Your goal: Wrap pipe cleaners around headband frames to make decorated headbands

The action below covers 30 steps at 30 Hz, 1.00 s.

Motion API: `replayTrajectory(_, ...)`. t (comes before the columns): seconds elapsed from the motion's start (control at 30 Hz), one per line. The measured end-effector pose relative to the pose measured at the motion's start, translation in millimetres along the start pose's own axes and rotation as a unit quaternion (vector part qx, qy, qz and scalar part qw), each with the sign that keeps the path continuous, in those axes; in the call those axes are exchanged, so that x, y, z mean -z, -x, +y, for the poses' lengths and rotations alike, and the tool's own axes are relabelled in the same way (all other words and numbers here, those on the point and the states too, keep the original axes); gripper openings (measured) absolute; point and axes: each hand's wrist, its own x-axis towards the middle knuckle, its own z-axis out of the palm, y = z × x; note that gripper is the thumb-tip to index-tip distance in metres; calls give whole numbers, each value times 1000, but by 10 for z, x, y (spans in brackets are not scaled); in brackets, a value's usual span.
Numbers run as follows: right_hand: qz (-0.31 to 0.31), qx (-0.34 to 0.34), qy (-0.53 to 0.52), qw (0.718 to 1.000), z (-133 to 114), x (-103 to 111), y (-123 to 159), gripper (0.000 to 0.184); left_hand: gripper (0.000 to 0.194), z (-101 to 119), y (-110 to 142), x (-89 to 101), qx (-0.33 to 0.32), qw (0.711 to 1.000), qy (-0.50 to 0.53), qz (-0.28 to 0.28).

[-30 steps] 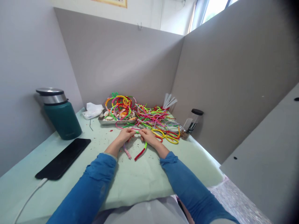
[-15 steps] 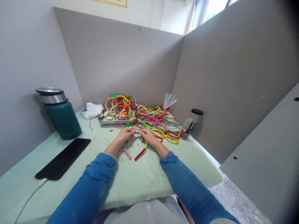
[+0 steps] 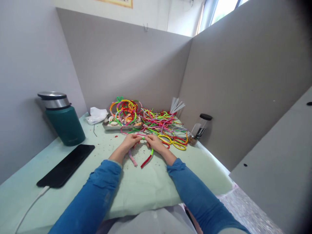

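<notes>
Your left hand (image 3: 132,141) and right hand (image 3: 154,142) are close together over the pale green cloth (image 3: 146,188), each pinching the fuzzy band (image 3: 146,161) between thumb and fingertips, with a short bright green stretch showing between them. One end of the band, lilac and pink, shows below your left hand; the other, green turning to red, curves down below your right (you've got your other fingers curled in, so I can't tell exactly how they lie against it).

Just past your hands is a pile of coloured fuzzy stems (image 3: 159,121), with yellow loops (image 3: 179,145) near your right hand. Left of the pile, the metal tray (image 3: 122,128) holds shells and colourful fuzzy hoops (image 3: 125,101). Over on your left you have the teal bottle (image 3: 65,125), upright, and the black phone (image 3: 66,165) with a white cable (image 3: 31,206) at its near end. The black-lidded clear jar (image 3: 200,130) stands to your right, near the partition (image 3: 231,81)
</notes>
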Motion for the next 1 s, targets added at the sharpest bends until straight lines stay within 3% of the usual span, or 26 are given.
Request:
replayTrajectory(0.27,-3,0,-1,1000,-21,4,10,32,28,-48,-25,19,3,1000,-17,8)
replayTrajectory(1.0,-8,-4,-5,1000,-16,4,5,35,61,15,13,28,14,998,-47,25)
